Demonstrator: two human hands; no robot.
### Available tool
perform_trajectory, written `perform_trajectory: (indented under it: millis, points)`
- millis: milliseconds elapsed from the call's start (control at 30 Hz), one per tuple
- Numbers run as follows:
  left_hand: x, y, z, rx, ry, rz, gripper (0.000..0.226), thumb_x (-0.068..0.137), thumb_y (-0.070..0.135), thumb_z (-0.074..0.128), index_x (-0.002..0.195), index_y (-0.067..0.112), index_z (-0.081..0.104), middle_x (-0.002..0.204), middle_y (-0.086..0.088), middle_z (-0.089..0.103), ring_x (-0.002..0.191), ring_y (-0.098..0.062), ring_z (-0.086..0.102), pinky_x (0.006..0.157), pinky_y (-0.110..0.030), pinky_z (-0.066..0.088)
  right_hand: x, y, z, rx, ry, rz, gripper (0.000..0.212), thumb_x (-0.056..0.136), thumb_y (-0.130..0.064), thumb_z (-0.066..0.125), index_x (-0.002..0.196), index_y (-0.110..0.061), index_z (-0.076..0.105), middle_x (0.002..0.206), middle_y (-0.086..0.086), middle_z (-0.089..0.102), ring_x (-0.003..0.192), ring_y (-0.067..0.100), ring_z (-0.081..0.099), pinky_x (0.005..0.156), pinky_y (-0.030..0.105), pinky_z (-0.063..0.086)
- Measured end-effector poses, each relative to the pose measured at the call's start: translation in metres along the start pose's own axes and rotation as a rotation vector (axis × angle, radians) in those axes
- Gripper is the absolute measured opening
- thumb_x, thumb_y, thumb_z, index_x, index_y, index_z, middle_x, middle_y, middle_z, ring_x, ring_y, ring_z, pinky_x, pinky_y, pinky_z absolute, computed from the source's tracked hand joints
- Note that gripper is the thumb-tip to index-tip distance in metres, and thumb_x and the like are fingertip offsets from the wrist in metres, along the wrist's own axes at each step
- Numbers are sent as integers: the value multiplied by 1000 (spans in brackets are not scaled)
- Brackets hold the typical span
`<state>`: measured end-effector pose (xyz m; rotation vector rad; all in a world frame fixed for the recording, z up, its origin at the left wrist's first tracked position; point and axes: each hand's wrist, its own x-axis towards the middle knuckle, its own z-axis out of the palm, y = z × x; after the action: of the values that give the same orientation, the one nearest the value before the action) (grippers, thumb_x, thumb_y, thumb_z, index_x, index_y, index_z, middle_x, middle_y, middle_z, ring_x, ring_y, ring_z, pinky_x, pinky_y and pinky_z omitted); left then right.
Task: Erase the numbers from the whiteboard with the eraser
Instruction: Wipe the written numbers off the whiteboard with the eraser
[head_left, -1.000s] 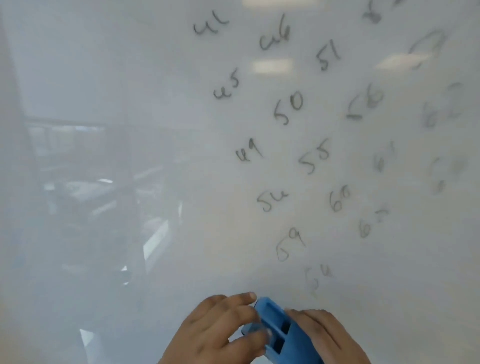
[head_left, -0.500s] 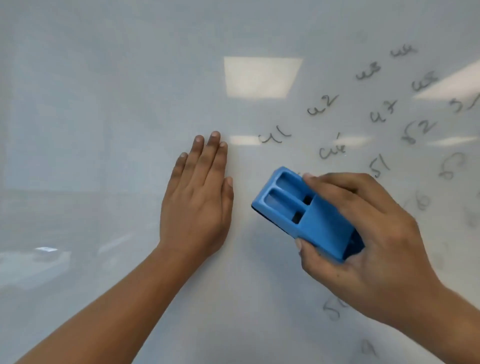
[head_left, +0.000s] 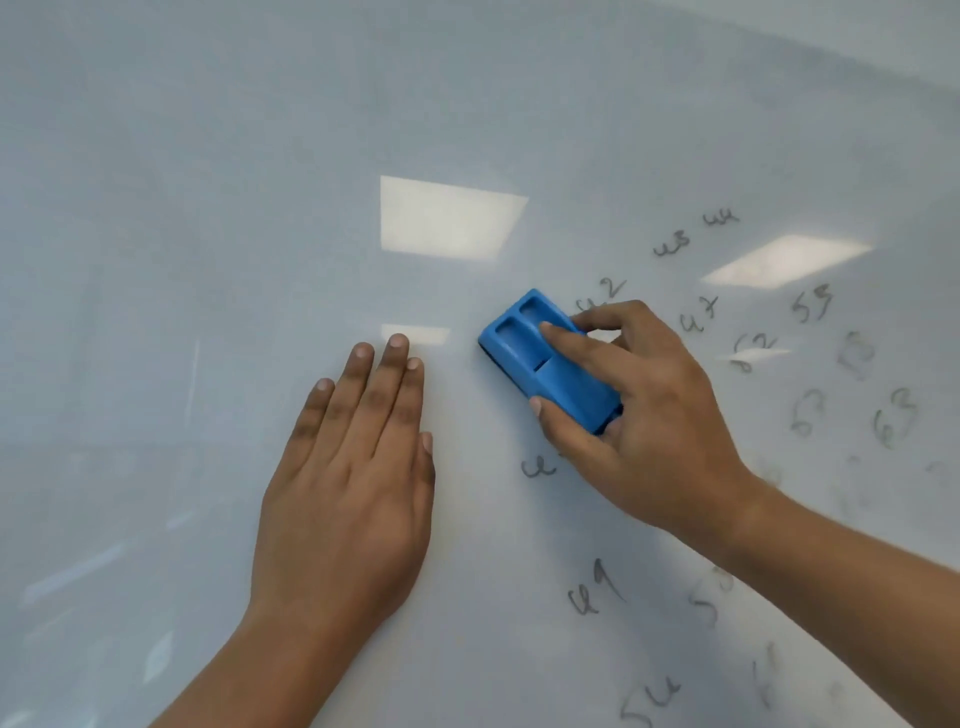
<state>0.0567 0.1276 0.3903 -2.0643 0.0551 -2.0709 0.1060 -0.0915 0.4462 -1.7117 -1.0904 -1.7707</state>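
a: right hand — grip?

b: clasped around the eraser. thumb along its near long edge, index finger laid over the top, other fingers curled behind the far side. the eraser's underside is pressed to the whiteboard.

a: eraser, material and shape?

b: bright blue moulded plastic, matte, blocky with rounded corners. two rectangular recesses in the top at the end away from the palm. a dark strip shows along the bottom edge; cannot tell whether it is felt.

a: left hand?

b: released, holding nothing. flat, palm down on the board, fingers straight and close together. it lies just beside the eraser, not touching it.

a: the numbers?

b: dark marker, handwritten, loose strokes. all on the far side of the right hand from the left hand, plus some near that wrist and forearm. several beyond the right knuckles are smeared grey and hard to read. one mark peeks out from under the right thumb base.

a: surface around the left hand?

b: bare, glossy, pale blue-white. it mirrors rectangular ceiling light panels, one just beyond the left fingertips. faint blurred room reflections outside the left hand.
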Motion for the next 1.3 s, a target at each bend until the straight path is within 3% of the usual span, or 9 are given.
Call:
perform_trajectory:
  millis: [133, 300, 467, 667, 833, 933, 1033, 1200, 1300]
  points:
    - [2, 1, 0, 5, 3, 2, 54, 102, 26, 34, 151, 4, 40, 161, -9, 34, 149, -26, 31, 122, -43, 22, -4, 6, -8, -61, -136, -144, 50, 81, -40, 70, 127, -20, 65, 120, 0, 56, 97, 15, 55, 79, 28, 52]
    - [3, 1, -1, 9, -18, -11, 55, 103, 27, 31, 152, 5, 39, 162, -7, 32, 150, -24, 29, 123, -42, 20, 22, 24, -15, -33, 14, 24, 48, 78, -36, 74, 123, -20, 67, 110, -8, 51, 97, 13, 53, 82, 28, 48]
    - [3, 2, -3, 9, -32, -13, 56, 102, 26, 32, 153, 5, 36, 162, -8, 32, 151, -23, 28, 124, -39, 18, -4, 8, -17, -77, -241, -234, 48, 77, -43, 66, 120, -22, 66, 111, -3, 56, 89, 15, 56, 68, 25, 50]
    - [8, 11, -3, 6, -36, -69, 56, 100, 23, 31, 151, 3, 40, 161, -10, 33, 151, -25, 26, 123, -37, 15, 30, 26, -21, -85, -88, -68, 44, 77, -40, 72, 116, -20, 67, 102, -5, 50, 83, 13, 49, 71, 22, 42]
    - [32, 31, 5, -67, 19, -137, 57, 100, 20, 33, 154, 3, 35, 163, -10, 30, 152, -23, 21, 123, -33, 9, -1, 13, -24, -107, -266, -230, 45, 74, -46, 65, 113, -24, 66, 98, -4, 53, 75, 15, 51, 60, 24, 43]
    - [33, 39, 14, -36, -16, -135, 57, 102, 24, 29, 155, 4, 32, 165, -7, 25, 153, -22, 20, 125, -35, 7, 9, 47, -39, -164, -173, -81, 42, 73, -50, 66, 109, -28, 66, 92, -9, 47, 68, 12, 48, 61, 24, 37]
    - [30, 42, 16, -26, -23, -146, 57, 103, 26, 27, 155, 4, 32, 165, -7, 25, 153, -21, 21, 126, -36, 7, 37, 72, -44, -167, -33, 122, 41, 73, -48, 72, 110, -30, 63, 92, -11, 42, 74, 12, 50, 63, 24, 37]
    - [30, 42, 17, -19, -5, -141, 57, 103, 26, 27, 155, 4, 33, 165, -5, 25, 153, -20, 21, 126, -37, 11, 32, 71, -43, -130, -95, 13, 41, 72, -51, 68, 107, -30, 63, 91, -11, 42, 74, 10, 49, 62, 21, 37]
    - [30, 43, 17, -13, -13, -149, 57, 103, 26, 27, 155, 5, 32, 165, -5, 25, 153, -20, 21, 126, -37, 10, 38, 85, -52, -160, -77, 57, 40, 72, -51, 70, 106, -30, 64, 92, -10, 44, 76, 13, 51, 64, 26, 42]
